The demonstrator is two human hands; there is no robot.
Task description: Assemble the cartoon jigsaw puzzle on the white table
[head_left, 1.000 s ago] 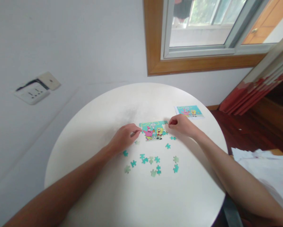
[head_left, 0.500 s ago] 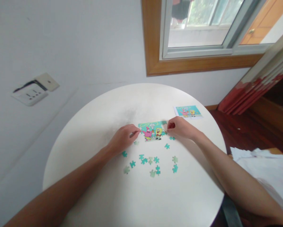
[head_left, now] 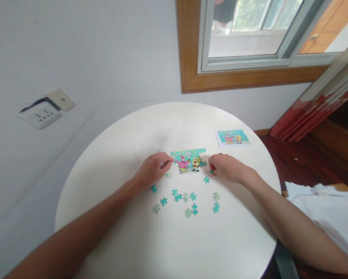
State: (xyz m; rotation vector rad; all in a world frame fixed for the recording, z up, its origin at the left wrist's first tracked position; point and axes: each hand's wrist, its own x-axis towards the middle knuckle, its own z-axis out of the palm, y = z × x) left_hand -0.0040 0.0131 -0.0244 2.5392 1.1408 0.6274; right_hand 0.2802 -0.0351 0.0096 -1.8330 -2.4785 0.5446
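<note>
A partly joined jigsaw puzzle (head_left: 188, 159) with cartoon figures on teal lies flat on the round white table (head_left: 162, 248). At its left edge, my left hand (head_left: 156, 167) is closed in a pinch, fingertips touching the border; whatever they hold is hidden. Just right of the puzzle, my right hand (head_left: 224, 166) has its fingers closed over a teal puzzle piece (head_left: 211, 172), which is mostly covered. Several loose pieces, teal and pale green, are scattered nearer to me, among them one teal piece (head_left: 206, 179) close below my right hand.
A picture card (head_left: 233, 138) showing the same cartoon scene lies at the table's back right. Behind the table are a wall with a socket (head_left: 42, 113) and a wood-framed window (head_left: 249, 79). White papers (head_left: 316, 201) and a red-and-cream curtain (head_left: 296, 116) are on the right.
My right hand has left the puzzle's upper right corner and come down and slightly right onto a loose teal piece. My left hand stays at the left edge. The view has shifted slightly.
</note>
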